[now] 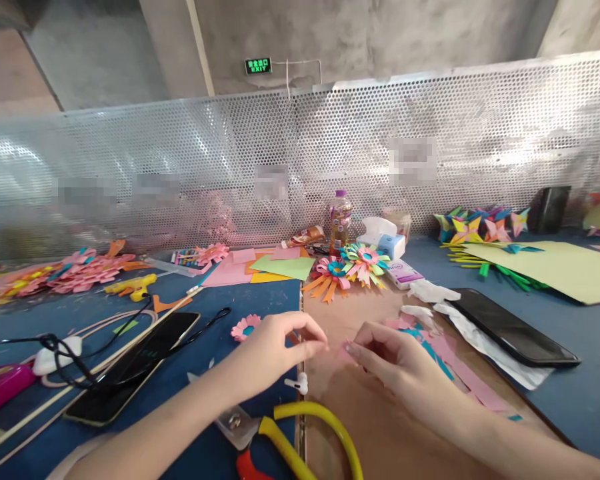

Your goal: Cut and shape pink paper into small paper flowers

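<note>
My right hand (397,360) pinches a small piece of pink paper (347,352) between thumb and fingers, above the brown board (375,433). A short gap away, my left hand (285,343) has thumb and forefinger tips pressed together; what they hold, if anything, is too small to make out. Just beyond the left hand lies a pink paper flower (245,328) with a blue centre. Under my left forearm are large scissors with yellow handles (330,420), partly hidden. A white earbud (300,383) rests between the hands, near the board's left edge.
Pink and blue paper strips (460,367) and a black phone (515,327) lie right. On the left are another phone (135,367), cables and a yellow glue gun (133,287). Paper flowers (365,260), a bottle (340,223) and coloured sheets (285,267) stand or lie farther back.
</note>
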A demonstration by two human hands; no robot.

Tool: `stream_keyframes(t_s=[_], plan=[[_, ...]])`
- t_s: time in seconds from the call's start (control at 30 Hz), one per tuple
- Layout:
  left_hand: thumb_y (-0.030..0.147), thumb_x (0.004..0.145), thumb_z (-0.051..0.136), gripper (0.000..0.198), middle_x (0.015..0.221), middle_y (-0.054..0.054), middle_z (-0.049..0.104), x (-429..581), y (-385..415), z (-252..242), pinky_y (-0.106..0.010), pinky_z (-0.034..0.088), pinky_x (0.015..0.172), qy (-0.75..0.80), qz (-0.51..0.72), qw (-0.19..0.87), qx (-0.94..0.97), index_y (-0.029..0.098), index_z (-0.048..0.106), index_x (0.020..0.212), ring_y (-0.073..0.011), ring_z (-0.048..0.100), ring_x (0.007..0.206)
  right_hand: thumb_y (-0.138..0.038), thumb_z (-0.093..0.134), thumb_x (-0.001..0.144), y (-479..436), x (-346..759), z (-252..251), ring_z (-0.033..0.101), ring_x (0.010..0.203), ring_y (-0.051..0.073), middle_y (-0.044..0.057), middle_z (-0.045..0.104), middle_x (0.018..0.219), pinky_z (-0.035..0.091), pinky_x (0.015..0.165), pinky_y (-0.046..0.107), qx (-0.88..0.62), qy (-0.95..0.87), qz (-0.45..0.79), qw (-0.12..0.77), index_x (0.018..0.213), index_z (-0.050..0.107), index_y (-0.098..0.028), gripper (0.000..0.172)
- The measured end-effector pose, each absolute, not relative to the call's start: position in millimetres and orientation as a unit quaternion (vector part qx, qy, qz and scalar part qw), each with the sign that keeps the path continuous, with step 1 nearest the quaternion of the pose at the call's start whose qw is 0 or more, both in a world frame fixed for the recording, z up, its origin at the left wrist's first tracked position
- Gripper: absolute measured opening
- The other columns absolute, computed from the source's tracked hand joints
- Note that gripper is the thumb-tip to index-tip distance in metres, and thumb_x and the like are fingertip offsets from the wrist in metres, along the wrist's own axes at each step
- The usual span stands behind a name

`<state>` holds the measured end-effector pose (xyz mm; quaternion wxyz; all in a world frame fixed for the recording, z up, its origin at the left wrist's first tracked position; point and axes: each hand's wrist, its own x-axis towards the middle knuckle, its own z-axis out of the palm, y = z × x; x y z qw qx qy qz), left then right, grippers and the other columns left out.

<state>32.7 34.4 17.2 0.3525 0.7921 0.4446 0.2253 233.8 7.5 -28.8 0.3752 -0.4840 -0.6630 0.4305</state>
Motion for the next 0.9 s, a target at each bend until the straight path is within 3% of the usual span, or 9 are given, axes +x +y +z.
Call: stream_keyframes(t_s=[0.07,0.3,0.6,0.73,0.83,0.9], plan=[[0.033,0.075,0.061,0.013,0.086,0.001,0.063,24,33,30,-0.025,0.039,0.076,0.415,0.142,0.305,0.845,0.02,0.065,0.075,-0.014,0.056,0.081,-0.044,0.047,0.084,7,235,-28,0.036,0.056,0.009,-0.004,0.042,0.061,0.027,0.049,0.021,-0.484,-0.665,0.424,0.379,0.072,0.053,-0.018,0.03],[0.024,0.072,0.067,0.006,0.083,0.002,0.061,18,18,31,-0.025,0.035,0.075,0.409,0.027,0.163,0.898,0.02,0.062,0.074,-0.0154,0.053,0.086,-0.042,0.049,0.083,7,235,-30,0.036,0.054,0.008,-0.004,0.041,0.059,0.026,0.047,0.021,-0.492,-0.659,0.421,0.382,0.07,0.053,-0.018,0.028],[0.019,0.075,0.062,0.004,0.081,0.002,0.061,12,22,11,-0.026,0.034,0.075,0.39,0.035,0.09,0.916,0.019,0.061,0.072,-0.0153,0.053,0.084,-0.04,0.05,0.082,7,234,-33,0.037,0.056,0.009,-0.004,0.043,0.06,0.027,0.049,0.021,-0.477,-0.661,0.426,0.392,0.071,0.054,-0.017,0.026],[0.019,0.078,0.059,0.006,0.081,0.001,0.062,19,23,24,-0.027,0.035,0.076,0.383,0.042,0.071,0.92,0.018,0.062,0.072,-0.015,0.053,0.083,-0.042,0.05,0.083,7,234,-32,0.039,0.059,0.009,-0.003,0.045,0.062,0.029,0.051,0.02,-0.472,-0.667,0.421,0.393,0.071,0.055,-0.018,0.027],[0.021,0.08,0.057,0.009,0.081,0.001,0.062,12,23,33,-0.028,0.036,0.081,0.368,0.068,0.074,0.924,0.019,0.063,0.073,-0.0142,0.054,0.082,-0.044,0.049,0.083,8,235,-31,0.039,0.058,0.009,-0.003,0.046,0.062,0.029,0.049,0.02,-0.477,-0.661,0.427,0.391,0.072,0.054,-0.018,0.029],[0.025,0.082,0.054,0.01,0.088,0.0,0.063,-12,13,13,-0.03,0.036,0.086,0.356,0.108,0.082,0.925,0.022,0.064,0.08,-0.0143,0.054,0.086,-0.045,0.048,0.083,9,236,-31,0.039,0.056,0.009,-0.003,0.045,0.061,0.029,0.047,0.019,-0.484,-0.656,0.429,0.389,0.072,0.054,-0.018,0.03]])
